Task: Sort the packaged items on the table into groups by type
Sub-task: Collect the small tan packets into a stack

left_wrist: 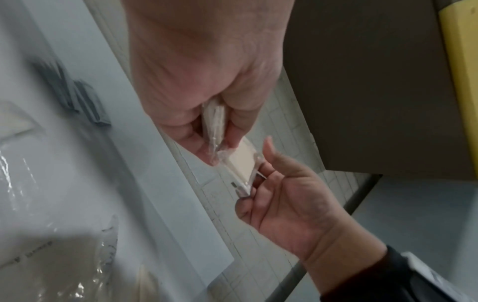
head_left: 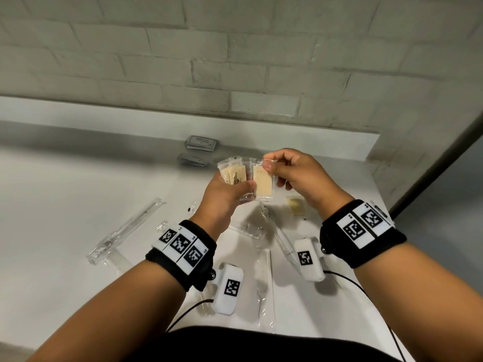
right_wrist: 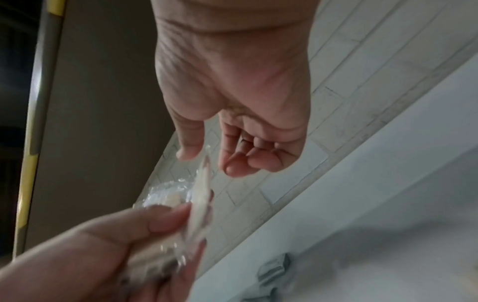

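My left hand (head_left: 241, 185) grips a small stack of beige packets (head_left: 233, 175) in clear wrappers, held up over the white table (head_left: 65, 194). My right hand (head_left: 270, 165) pinches the top edge of one more beige packet (head_left: 262, 184) and holds it against the right side of that stack. The left wrist view shows the stack (left_wrist: 214, 120) edge-on in my left hand (left_wrist: 207, 143), with the single packet (left_wrist: 243, 161) beside it. In the right wrist view my right thumb and forefinger (right_wrist: 207, 158) hold the single packet's wrapper (right_wrist: 203, 183).
Two piles of grey packets (head_left: 201, 143) (head_left: 192, 161) lie at the back of the table near the brick wall. Another beige packet (head_left: 296, 205) lies under my right wrist. Long clear-wrapped items (head_left: 122, 231) (head_left: 264, 283) are scattered on the near side. The table's right edge (head_left: 376, 152) is close.
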`<state>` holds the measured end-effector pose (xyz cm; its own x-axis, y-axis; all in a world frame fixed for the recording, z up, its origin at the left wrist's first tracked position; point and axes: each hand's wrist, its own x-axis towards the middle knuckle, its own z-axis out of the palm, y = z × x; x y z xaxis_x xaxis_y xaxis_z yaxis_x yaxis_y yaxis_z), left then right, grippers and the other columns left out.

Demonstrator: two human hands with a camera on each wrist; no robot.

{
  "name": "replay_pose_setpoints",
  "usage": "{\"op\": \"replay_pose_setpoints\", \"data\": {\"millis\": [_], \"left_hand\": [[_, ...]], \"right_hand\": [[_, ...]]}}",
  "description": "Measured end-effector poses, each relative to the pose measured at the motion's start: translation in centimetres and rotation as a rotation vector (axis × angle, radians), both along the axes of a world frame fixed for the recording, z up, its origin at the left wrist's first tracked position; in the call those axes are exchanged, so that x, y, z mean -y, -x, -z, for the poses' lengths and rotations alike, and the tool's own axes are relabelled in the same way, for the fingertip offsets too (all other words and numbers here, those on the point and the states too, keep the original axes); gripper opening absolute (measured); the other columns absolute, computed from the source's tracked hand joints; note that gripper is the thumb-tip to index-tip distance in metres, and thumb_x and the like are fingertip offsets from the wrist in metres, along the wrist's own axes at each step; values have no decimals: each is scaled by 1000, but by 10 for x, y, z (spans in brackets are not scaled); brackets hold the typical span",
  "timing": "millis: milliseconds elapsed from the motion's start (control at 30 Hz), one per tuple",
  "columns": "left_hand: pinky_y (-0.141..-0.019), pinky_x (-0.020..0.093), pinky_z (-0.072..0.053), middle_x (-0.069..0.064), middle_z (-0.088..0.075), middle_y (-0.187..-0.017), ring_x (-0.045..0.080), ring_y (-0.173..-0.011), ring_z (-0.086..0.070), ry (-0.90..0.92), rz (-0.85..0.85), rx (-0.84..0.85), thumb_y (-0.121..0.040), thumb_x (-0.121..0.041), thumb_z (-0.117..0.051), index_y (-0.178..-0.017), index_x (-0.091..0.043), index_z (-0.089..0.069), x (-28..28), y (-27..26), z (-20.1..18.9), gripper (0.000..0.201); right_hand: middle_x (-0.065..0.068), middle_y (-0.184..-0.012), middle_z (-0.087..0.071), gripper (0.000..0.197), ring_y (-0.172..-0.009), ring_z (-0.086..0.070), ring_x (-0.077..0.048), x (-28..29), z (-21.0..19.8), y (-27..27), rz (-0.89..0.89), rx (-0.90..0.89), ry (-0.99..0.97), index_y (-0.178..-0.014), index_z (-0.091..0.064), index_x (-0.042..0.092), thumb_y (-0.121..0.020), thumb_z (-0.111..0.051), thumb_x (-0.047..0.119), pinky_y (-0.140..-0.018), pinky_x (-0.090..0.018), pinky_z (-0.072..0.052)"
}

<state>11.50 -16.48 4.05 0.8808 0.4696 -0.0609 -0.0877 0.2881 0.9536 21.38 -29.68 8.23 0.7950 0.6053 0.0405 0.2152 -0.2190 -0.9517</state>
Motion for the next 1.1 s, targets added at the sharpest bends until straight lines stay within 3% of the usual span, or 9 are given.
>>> {"op": "replay_pose_setpoints", "data": {"millis": [100, 233, 400, 467, 567, 700, 800, 967, 1100], "left_hand": [[-75, 37, -56, 8, -67, -93, 22, -81, -65, -37, 46, -16, -70, -4, -68, -122, -4, -54, 4, 2, 0, 54], [-82, 38, -56, 8, -69, -100, 25, -88, -68, 54, 46, -32, -83, -2, -66, -121, -7, -52, 1, 1, 4, 41], [-77, 36, -58, 6, -64, -85, 25, -83, -70, 305, 33, -44, -91, -9, -59, -105, -10, -56, -13, 0, 13, 15], [-78, 37, -58, 8, -63, -85, 28, -85, -69, 391, 45, -64, -94, -7, -52, -100, -7, -57, -15, -1, 17, 8], [-78, 37, -58, 12, -61, -90, 33, -90, -67, 456, 97, -94, -92, 2, -40, -103, -3, -53, -13, -2, 22, 18], [-77, 37, -59, 19, -64, -105, 33, -93, -66, 367, 85, -171, -88, 7, -55, -117, 6, -55, -11, -4, 33, 29], [-74, 37, -61, 13, -62, -93, 24, -80, -66, 338, 24, -187, -81, 5, -67, -112, 6, -56, -13, -6, 41, 33], [-72, 37, -60, 7, -67, -86, 21, -79, -65, 259, -20, -206, -82, -3, -70, -104, -2, -63, -16, -10, 44, 24], [-71, 35, -57, 7, -69, -88, 23, -81, -65, 250, -64, -206, -86, -6, -65, -96, -8, -65, -15, -12, 39, 10]], "right_hand": [[10, -65, -65, 5, -57, -54, -3, -2, -11, -6, -36, 69, 80, -79, -71, 11, -80, -75, 14, -60, -21, -43], [6, -78, -60, 8, -73, -56, -11, 0, -20, -20, 94, 516, 434, -76, -70, 14, -81, -72, 20, -71, -26, -44], [6, -72, -62, 7, -66, -53, -5, 11, -16, -36, 19, 264, 321, -82, -67, 9, -87, -64, 7, -63, -22, -42], [9, -72, -61, 12, -67, -52, -4, 12, -6, -47, 3, 287, 421, -78, -65, 13, -89, -62, 9, -61, -20, -40], [2, -89, -67, 10, -79, -58, -9, 12, 15, -69, -24, 349, 657, -86, -67, 10, -91, -58, 9, -63, -17, -40], [-9, -112, -69, 14, -104, -62, -22, 14, 40, -92, -96, 337, 829, -98, -67, 0, -92, -58, 10, -81, -23, -41], [-10, -109, -70, 19, -103, -63, -24, 11, 58, -99, -116, 312, 911, -100, -68, 1, -90, -63, 17, -90, -29, -47], [-4, -98, -70, 9, -87, -64, -19, -1, 71, -94, 20, 309, 769, -80, -61, 14, -89, -60, 16, -78, -29, -48], [-6, -91, -69, 11, -72, -57, -15, -8, 47, -60, -57, -95, 267, -90, -69, 15, -85, -68, 25, -68, -31, -51]]}}
